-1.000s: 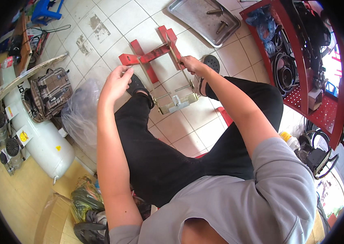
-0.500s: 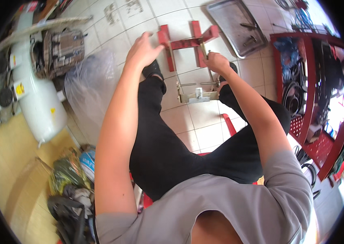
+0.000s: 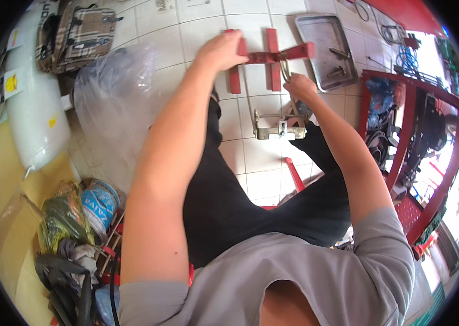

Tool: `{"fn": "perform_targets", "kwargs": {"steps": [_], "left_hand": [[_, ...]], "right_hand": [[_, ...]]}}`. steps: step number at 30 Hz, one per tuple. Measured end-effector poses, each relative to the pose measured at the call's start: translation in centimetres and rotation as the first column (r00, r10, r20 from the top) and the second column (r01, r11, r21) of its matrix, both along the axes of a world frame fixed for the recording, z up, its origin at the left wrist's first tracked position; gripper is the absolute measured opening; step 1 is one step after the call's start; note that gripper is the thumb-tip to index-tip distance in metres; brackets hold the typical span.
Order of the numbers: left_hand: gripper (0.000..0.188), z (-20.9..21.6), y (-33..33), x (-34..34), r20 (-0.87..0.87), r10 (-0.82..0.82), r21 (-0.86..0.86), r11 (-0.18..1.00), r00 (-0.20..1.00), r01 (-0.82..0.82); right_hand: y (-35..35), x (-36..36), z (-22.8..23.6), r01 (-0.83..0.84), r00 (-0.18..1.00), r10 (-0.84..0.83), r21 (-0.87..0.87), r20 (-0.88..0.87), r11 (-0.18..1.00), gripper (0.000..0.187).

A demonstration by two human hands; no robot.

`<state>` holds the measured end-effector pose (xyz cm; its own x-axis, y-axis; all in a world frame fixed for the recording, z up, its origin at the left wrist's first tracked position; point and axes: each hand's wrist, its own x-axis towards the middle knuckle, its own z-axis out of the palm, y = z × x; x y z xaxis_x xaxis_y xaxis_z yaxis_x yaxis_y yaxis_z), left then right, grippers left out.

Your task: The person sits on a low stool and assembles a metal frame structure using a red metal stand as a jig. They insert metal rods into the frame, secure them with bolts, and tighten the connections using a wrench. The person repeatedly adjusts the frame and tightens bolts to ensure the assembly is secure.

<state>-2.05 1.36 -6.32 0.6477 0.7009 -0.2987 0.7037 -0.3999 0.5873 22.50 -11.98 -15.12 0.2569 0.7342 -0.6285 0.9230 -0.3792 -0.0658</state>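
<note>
A red H-shaped metal stand (image 3: 262, 58) lies on the floor in front of my feet. My left hand (image 3: 223, 50) curls over its left end, thumb on the near side and fingers over the top. A metal frame with thin rods and a flat bracket (image 3: 266, 133) leans from the stand toward me, between my legs. My right hand (image 3: 301, 88) is closed around the upper part of this frame, near the stand's right end. What lies inside the right fist is hidden.
A grey metal tray (image 3: 324, 76) holding a few metal parts is right of the stand. A red rack (image 3: 411, 146) stands farther right. To the left are a clear plastic bag (image 3: 112, 98), a checked bag (image 3: 80, 38), a white tank (image 3: 39, 119) and a blue-white bucket (image 3: 99, 204).
My left hand has gone from open beside the stand to gripping its left end. My right hand keeps hold of the metal frame. The view has shifted a little.
</note>
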Motion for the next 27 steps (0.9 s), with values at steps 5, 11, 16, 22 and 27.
{"fn": "perform_targets", "kwargs": {"steps": [5,11,16,22,27], "left_hand": [[0.037,2.4,-0.6,-2.5,0.007,-0.022,0.055,0.998,1.000,0.021],[0.025,1.9,-2.3,-2.1,-0.039,-0.008,0.089,0.996,0.999,0.011],[0.034,2.9,-3.8,0.6,-0.071,0.099,0.120,0.989,0.993,-0.090],[0.035,0.9,-2.4,3.9,0.021,0.261,0.051,0.964,0.965,-0.261],[0.035,1.5,-2.9,9.5,0.125,0.365,-0.047,0.931,0.923,-0.362]], "right_hand": [[6.2,-0.3,2.7,-0.301,0.952,0.304,-0.091,0.028,0.949,0.028],[15.4,-0.6,2.5,-0.626,0.735,0.660,-0.218,0.157,0.749,0.018],[22.1,-3.7,2.5,-0.736,0.609,0.735,-0.131,0.298,0.664,0.018],[28.3,-7.5,0.6,-0.876,0.427,0.787,-0.011,0.446,0.481,0.016],[29.4,-4.1,1.6,-0.862,0.477,0.701,0.127,0.530,0.491,0.022]]}}
